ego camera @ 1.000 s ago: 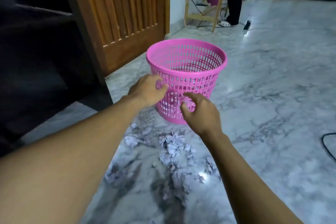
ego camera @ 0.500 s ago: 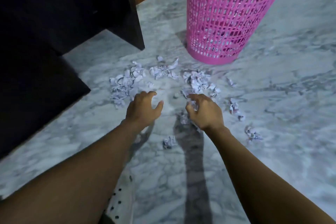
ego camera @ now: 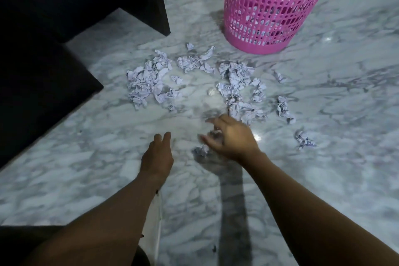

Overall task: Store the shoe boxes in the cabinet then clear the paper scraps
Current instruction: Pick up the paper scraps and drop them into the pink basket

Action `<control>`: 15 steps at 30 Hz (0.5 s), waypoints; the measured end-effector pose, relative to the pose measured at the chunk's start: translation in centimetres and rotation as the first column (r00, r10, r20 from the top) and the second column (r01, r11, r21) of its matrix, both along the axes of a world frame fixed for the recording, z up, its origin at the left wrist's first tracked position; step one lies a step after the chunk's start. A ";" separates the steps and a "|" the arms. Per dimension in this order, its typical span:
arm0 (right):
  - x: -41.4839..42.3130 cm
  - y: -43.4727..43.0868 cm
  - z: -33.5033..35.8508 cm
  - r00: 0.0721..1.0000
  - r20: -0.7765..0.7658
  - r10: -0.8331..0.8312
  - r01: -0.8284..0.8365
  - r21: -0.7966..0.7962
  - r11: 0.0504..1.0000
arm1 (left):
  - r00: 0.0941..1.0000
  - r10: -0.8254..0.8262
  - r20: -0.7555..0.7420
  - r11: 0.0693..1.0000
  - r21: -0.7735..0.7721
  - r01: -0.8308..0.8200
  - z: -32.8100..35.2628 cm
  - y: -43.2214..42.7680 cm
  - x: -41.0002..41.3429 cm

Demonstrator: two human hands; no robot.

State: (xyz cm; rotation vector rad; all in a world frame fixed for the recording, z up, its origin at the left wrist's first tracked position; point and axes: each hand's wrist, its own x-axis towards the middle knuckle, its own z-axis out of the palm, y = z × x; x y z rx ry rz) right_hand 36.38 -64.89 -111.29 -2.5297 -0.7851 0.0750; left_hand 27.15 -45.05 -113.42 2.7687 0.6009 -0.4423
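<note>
Paper scraps (ego camera: 144,80): pale crumpled bits scattered on the marble floor (ego camera: 323,179) in loose clusters. The largest heap lies to the left, near the corner of the dark cabinet (ego camera: 54,17). A second heap sits in the middle, with a few strays off to the right. All are on the floor, outside the pink basket (ego camera: 269,6), which stands upright just beyond them, its base near the farthest scraps.

One small scrap (ego camera: 201,150) lies apart from the rest, nearest the person, just beside the right hand (ego camera: 232,138). That hand is low over the floor, fingers curled inward, thumb and forefinger pointing left. It is motion-blurred, with a grey smudge inside the curl. Cannot tell whether the fingers grasp paper or nothing.

Left hand (ego camera: 157,155): palm down, fingers straight and together, released, holding nothing. It is low over bare floor, left of the small scrap.

A dark shadow runs along the floor between the forearms.
</note>
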 end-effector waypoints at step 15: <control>-1.8 -3.1 -1.5 0.894 -0.196 -0.403 0.442 0.230 0.867 | 0.906 -0.175 0.385 0.963 -0.125 0.239 -0.3 -5.1 7.0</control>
